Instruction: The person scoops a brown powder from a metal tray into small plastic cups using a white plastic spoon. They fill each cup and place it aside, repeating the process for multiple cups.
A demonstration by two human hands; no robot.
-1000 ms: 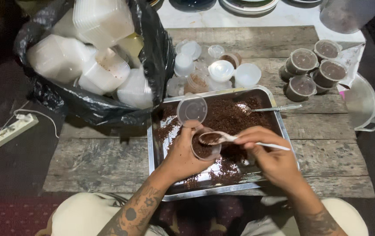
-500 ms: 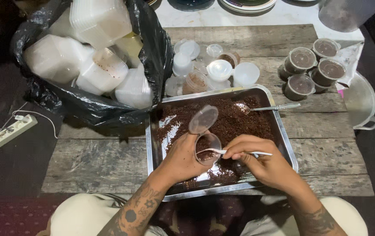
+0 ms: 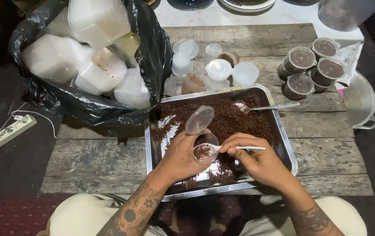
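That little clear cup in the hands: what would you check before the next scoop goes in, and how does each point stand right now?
1. Left hand grips the small clear cup firmly: ok.
2. Cup's hinged lid is flipped open, out of the way: ok.
3. Cup sits over the metal tray, so spills land in it: ok.
4. Right hand holds the white spoon with its bowl at the cup's mouth: ok.
5. Room left in the cup: ok, partly filled.
6. Enough brown crumbly mix left in the tray: ok.
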